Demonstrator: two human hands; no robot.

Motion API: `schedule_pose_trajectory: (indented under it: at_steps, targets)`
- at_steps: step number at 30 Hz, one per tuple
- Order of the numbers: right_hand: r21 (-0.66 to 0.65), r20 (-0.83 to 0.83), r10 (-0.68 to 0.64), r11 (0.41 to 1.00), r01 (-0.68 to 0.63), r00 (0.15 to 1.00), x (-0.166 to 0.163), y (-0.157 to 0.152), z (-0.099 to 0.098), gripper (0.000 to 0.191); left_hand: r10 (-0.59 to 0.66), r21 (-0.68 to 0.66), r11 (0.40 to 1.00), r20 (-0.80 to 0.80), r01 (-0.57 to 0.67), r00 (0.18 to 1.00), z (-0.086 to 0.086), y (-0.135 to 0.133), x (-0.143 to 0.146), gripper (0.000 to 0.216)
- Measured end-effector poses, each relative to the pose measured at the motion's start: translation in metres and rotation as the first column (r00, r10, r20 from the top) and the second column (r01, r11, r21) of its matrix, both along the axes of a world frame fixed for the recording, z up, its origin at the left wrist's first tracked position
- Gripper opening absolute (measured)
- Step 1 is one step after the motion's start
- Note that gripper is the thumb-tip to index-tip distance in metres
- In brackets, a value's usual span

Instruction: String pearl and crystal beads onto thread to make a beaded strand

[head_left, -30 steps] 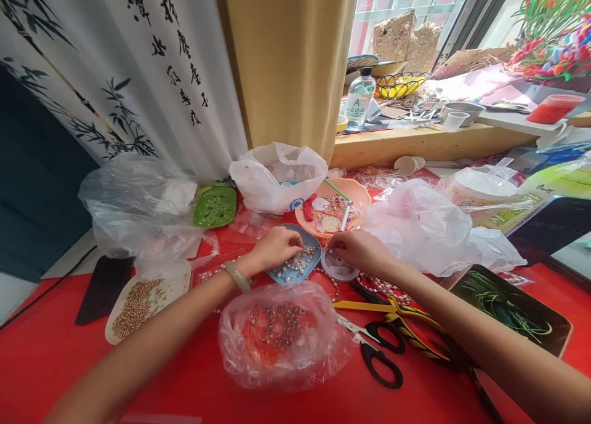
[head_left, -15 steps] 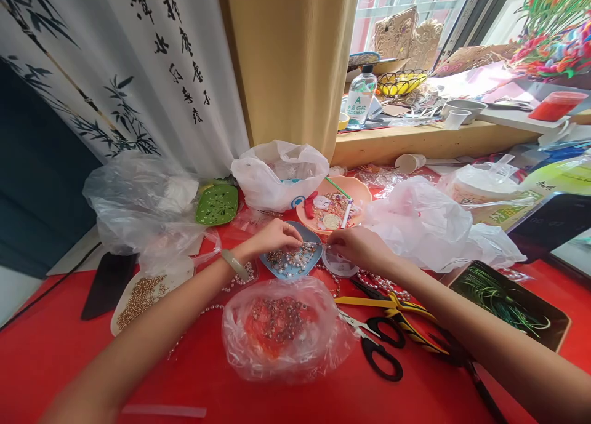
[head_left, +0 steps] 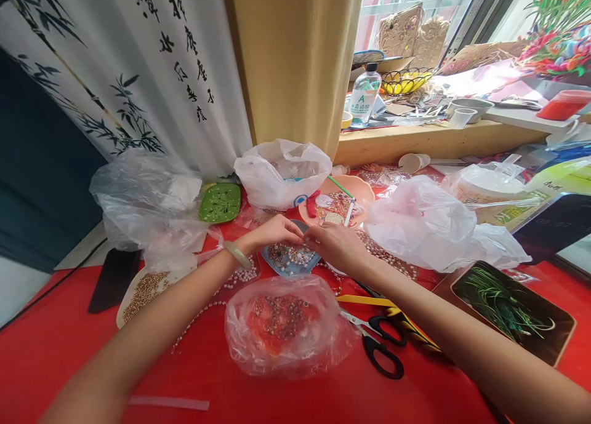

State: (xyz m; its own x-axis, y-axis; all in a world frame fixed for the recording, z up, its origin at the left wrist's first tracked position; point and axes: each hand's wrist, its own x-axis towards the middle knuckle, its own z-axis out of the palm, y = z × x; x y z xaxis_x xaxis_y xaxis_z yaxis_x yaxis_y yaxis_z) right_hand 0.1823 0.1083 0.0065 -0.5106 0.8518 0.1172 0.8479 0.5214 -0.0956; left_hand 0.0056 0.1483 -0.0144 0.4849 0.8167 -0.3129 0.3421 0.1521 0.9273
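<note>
My left hand (head_left: 277, 231) and my right hand (head_left: 335, 242) meet with fingertips pinched just above a blue dish (head_left: 272, 264). A thin bead string, visible between them half a second ago, is now mostly hidden in the fingers. White, silver and brownish beads (head_left: 292, 259) fill the dish. My left wrist wears a pale bangle (head_left: 237, 255). Nearer to me sits a clear plastic bag (head_left: 240, 350) of reddish-brown beads (head_left: 281, 316). Behind the hands stands a peach-coloured plate (head_left: 364, 193) with mixed beads, a red piece and a white-and-green stick.
Scissors (head_left: 383, 353) and yellow-black pliers (head_left: 410, 328) lie right of the bag. At left are a tray of gold beads (head_left: 146, 288), a black phone (head_left: 114, 282) and a green dish (head_left: 220, 202). White plastic bags (head_left: 418, 221) and a tray with green strands (head_left: 517, 307) stand right.
My right hand has moved left to meet my left hand, closing the gap where the bead string was stretched. The view has shifted slightly.
</note>
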Motion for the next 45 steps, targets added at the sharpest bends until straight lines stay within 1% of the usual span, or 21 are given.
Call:
schedule_pose_trajectory:
  at_steps: [7,11,16,18,21,24,27,30,33,37,40,45]
  targets:
    - [-0.016,0.026,-0.028,0.999,0.028,0.999,0.016,0.003,-0.002,0.019,-0.025,-0.081,0.996,0.024,0.026,0.999,0.001,0.003,0.002,0.008]
    - [-0.020,0.051,-0.069,0.997,0.070,0.996,0.027,0.004,-0.001,0.018,-0.041,-0.094,0.995,0.025,0.043,0.999,-0.001,0.006,0.003,0.008]
    - [0.002,0.093,-0.144,0.990,0.144,0.985,0.040,0.006,0.005,0.019,-0.039,-0.110,0.993,0.012,0.040,0.999,-0.003,0.007,0.000,0.012]
    - [0.026,0.107,-0.153,0.988,0.151,0.982,0.042,0.004,0.008,0.019,-0.037,-0.115,0.993,0.014,0.039,0.999,-0.005,0.008,-0.001,0.014]
    - [0.070,0.117,-0.113,0.992,0.105,0.987,0.036,-0.002,0.011,0.020,-0.039,-0.108,0.993,0.024,0.041,0.999,-0.007,0.009,-0.001,0.016]
    - [0.099,0.123,-0.003,0.995,-0.009,0.992,0.021,-0.010,0.009,0.018,-0.039,-0.089,0.995,0.032,0.042,0.999,-0.008,0.009,-0.001,0.017]
    - [0.087,0.135,0.109,0.989,-0.121,0.985,0.006,-0.012,0.003,0.014,-0.042,-0.067,0.997,0.033,0.044,0.999,-0.006,0.008,0.000,0.015]
    - [0.064,0.138,0.152,0.985,-0.162,0.979,0.001,-0.009,0.000,0.012,-0.050,-0.055,0.997,0.022,0.051,0.999,-0.004,0.007,-0.001,0.016]
    - [0.054,0.126,0.106,0.992,-0.114,0.986,0.009,-0.005,0.002,0.016,-0.061,-0.039,0.997,0.009,0.061,0.998,-0.005,0.008,-0.004,0.016]
    - [0.036,0.087,-0.046,0.998,0.044,0.995,0.031,0.001,0.002,0.023,-0.080,-0.017,0.997,-0.009,0.079,0.997,-0.010,0.011,-0.011,0.015]
    - [-0.011,0.046,-0.146,0.989,0.147,0.988,0.047,0.005,0.001,0.025,-0.093,-0.014,0.996,-0.015,0.092,0.996,-0.014,0.013,-0.014,0.016]
    - [-0.110,-0.029,-0.197,0.975,0.193,0.980,0.057,0.007,0.001,0.024,-0.105,-0.014,0.994,-0.027,0.104,0.994,-0.014,0.013,-0.011,0.016]
